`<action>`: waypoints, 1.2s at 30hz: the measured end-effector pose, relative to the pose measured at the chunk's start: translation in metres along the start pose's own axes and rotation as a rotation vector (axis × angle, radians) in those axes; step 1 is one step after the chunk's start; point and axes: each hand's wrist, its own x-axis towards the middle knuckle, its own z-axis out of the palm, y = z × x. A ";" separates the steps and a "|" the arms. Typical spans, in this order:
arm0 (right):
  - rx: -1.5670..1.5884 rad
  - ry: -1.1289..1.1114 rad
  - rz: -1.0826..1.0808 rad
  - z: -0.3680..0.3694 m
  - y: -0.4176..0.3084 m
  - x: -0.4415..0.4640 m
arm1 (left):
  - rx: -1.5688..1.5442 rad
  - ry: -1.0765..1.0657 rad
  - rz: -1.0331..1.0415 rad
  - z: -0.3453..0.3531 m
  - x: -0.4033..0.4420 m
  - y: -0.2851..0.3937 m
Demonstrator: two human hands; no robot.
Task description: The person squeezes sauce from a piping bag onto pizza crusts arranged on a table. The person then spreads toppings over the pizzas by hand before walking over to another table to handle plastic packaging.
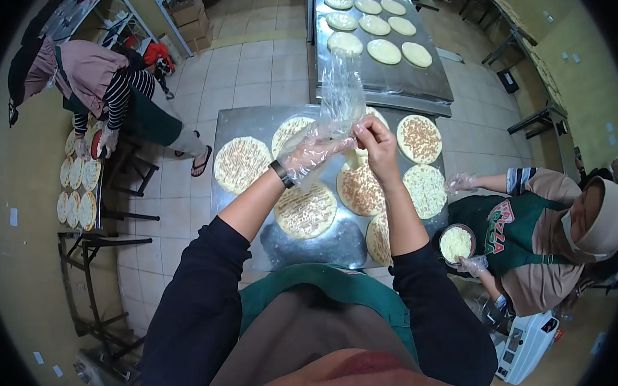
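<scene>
My left hand, in a clear plastic glove with a dark watch at the wrist, is held over the metal table. A second clear plastic glove stretches away from my hands toward the far table. My left fingers close on its near end, partly hidden by the crinkled film. Bare, my right hand pinches the same film just to the right. Below lie round pizza bases: a browned base under my left wrist, another browned base between my forearms, and a pale base at the left.
At the right, a co-worker in a green apron holds a bowl of grated white topping. Another co-worker bends over a side table at the left. Several pale bases lie on the far metal table. A white appliance stands lower right.
</scene>
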 end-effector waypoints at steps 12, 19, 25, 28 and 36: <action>-0.373 -0.013 0.139 -0.028 0.048 -0.065 | 1.172 -0.012 0.455 0.009 0.016 -0.065; -0.220 -0.055 0.348 -0.031 0.082 -0.056 | 0.923 -0.080 0.356 0.022 0.023 -0.062; -0.190 -0.190 0.046 -0.029 0.100 -0.065 | 0.021 -0.210 -0.163 0.035 0.032 -0.040; -0.009 -0.175 0.213 -0.026 0.096 -0.068 | -0.108 -0.179 -0.233 0.035 0.033 -0.040; -0.093 -0.226 0.370 -0.054 0.140 -0.068 | -0.215 -0.084 -0.207 0.025 0.069 -0.065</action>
